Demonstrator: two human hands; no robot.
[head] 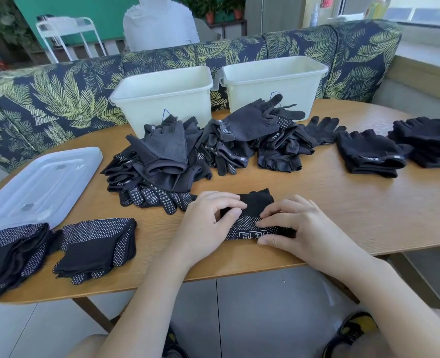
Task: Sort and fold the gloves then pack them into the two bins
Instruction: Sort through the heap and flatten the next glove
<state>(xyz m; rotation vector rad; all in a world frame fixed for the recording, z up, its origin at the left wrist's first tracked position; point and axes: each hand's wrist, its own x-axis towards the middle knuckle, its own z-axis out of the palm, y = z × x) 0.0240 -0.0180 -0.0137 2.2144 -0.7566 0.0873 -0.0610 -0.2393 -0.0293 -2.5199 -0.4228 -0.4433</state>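
Observation:
A black dotted glove lies folded on the wooden table near its front edge. My left hand pinches its left end with curled fingers. My right hand pinches its right side, thumb under the edge. An unsorted heap of black and grey gloves sits behind it. Folded dotted gloves are stacked at front left and far left. Folded fingerless gloves are stacked at right and far right. Two pale bins, left and right, stand at the back.
A clear plastic lid lies on the table's left side. A leaf-patterned sofa runs behind the table. A person in a white hoodie sits beyond the sofa. My knees and shoes show below the table edge.

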